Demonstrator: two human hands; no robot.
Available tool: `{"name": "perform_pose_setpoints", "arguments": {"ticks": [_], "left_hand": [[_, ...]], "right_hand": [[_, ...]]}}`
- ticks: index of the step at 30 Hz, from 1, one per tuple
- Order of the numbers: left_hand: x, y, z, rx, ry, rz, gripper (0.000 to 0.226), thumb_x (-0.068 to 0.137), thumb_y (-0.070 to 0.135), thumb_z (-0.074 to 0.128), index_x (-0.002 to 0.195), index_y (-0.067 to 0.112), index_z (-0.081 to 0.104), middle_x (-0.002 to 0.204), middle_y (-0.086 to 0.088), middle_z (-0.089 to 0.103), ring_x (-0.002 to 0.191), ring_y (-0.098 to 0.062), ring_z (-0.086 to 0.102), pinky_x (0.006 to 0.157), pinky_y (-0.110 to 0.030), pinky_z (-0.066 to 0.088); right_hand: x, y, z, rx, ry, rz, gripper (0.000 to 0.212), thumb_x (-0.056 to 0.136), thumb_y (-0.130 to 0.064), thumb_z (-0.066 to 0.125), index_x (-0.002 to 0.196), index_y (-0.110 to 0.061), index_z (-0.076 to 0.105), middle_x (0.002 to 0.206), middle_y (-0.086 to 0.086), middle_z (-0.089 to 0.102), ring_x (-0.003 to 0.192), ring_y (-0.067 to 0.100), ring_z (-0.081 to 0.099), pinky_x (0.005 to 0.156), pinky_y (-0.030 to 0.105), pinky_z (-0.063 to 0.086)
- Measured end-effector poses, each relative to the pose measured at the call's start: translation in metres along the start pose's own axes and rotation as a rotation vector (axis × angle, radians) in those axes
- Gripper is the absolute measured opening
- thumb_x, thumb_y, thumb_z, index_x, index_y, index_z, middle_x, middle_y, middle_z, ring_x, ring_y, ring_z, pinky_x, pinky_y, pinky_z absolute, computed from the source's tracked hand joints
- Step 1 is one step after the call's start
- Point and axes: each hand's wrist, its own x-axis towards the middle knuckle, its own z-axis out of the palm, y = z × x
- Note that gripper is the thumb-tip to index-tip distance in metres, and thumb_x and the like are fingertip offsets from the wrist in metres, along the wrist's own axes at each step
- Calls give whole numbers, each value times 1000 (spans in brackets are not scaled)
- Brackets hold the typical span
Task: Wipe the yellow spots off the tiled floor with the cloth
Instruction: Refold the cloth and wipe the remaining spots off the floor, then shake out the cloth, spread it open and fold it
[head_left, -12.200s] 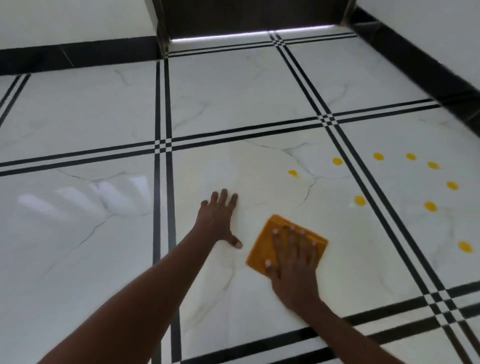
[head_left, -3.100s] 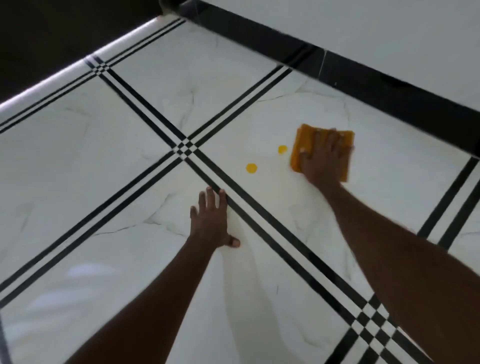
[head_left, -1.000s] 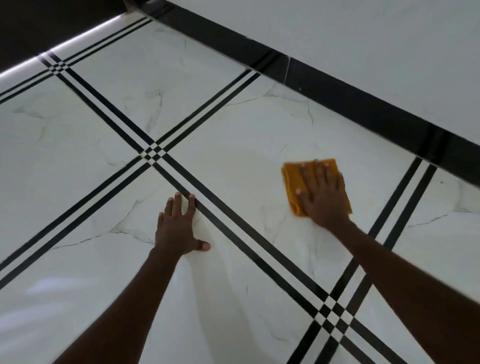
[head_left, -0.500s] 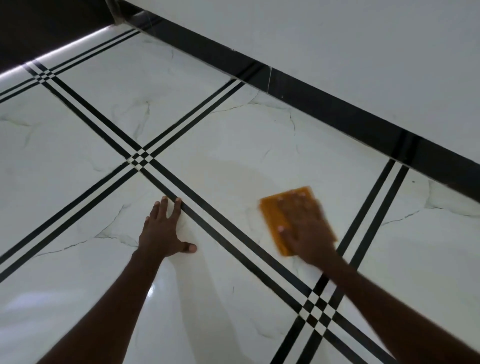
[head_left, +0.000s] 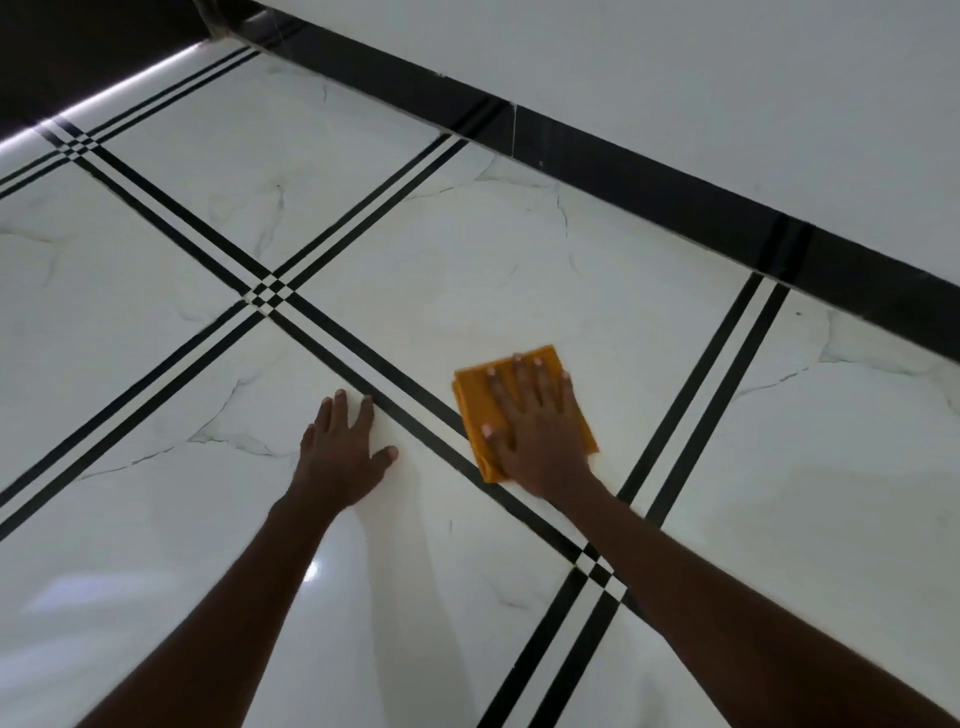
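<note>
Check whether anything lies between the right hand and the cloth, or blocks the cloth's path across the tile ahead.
Nothing visible does. The right hand presses flat on the orange cloth, and the tiled floor ahead shows no objects up to the black skirting.

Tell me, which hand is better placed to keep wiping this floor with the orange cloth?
The right hand. It lies flat on the cloth, fingers spread, pressing it to the floor. The left hand rests bare on the tile across the black stripes, apparently as a prop. No yellow spots show in this view.
</note>
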Motion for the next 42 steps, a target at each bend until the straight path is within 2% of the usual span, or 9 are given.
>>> {"name": "perform_pose_setpoints", "arguments": {"ticks": [5,9,16,21,24,27,30,36,42], "left_hand": [[-27,26,30,56,81,89,109,76,86,25,162,22,3,168,-17,-4,156,-36,-1,123,-53,14],[-25,22,40,4,128,104,95,89,69,43,162,19,9,169,-15,2,156,-33,4,123,-51,13],[-44,-28,15,-91,217,-61,62,97,28,58,152,6,39,157,-11,42,144,-31,36,114,-51,38],[-50,-51,-7,-142,159,-109,58,95,27,64,147,8,49,142,-14,57,134,-32,48,112,-43,40],[-42,-48,-52,-285,99,-138,45,93,27,68,135,14,63,132,-7,66,125,-25,58,108,-33,43],[-52,-32,-132,-510,68,-169,29,89,26,73,116,16,74,121,-1,70,113,-19,66,97,-21,45],[-69,-4,-232,-841,3,-108,30,84,23,75,112,10,75,106,-13,73,89,-24,69,91,-39,58],[-149,57,-486,-1238,137,42,27,99,29,61,113,9,72,102,-10,77,89,-17,76,77,-29,63],[-246,116,-745,-1397,336,83,30,96,38,65,105,10,74,88,-3,77,78,-15,75,67,-26,60]], "right_hand": [[-125,85,-8,-43,17,271,84,96,-72,22,164,-25,7,171,13,12,157,39,9,121,65,17],[-118,59,-5,-7,24,669,101,88,-82,22,164,-18,2,170,21,9,155,46,8,121,69,12],[9,-92,-2,150,19,195,88,89,-66,42,161,-18,26,168,21,18,155,46,9,123,66,4],[89,-136,-50,106,-363,-136,61,86,-33,54,145,-21,48,154,12,46,145,38,35,118,62,27],[103,-121,-113,364,-384,-36,53,81,-30,45,128,-23,69,127,5,69,119,30,61,102,39,49],[111,-125,-198,516,-353,57,41,89,-12,52,122,-21,73,127,4,70,117,28,65,93,31,49],[120,-137,-298,667,-323,77,41,90,-4,57,124,-20,73,125,5,71,118,25,65,99,32,52],[122,-176,-562,944,-313,14,32,100,-14,59,132,-17,59,123,8,68,114,28,65,103,49,53],[98,-209,-845,905,-78,-84,13,98,-29,66,103,-17,66,99,6,73,93,25,70,78,36,54]]}}
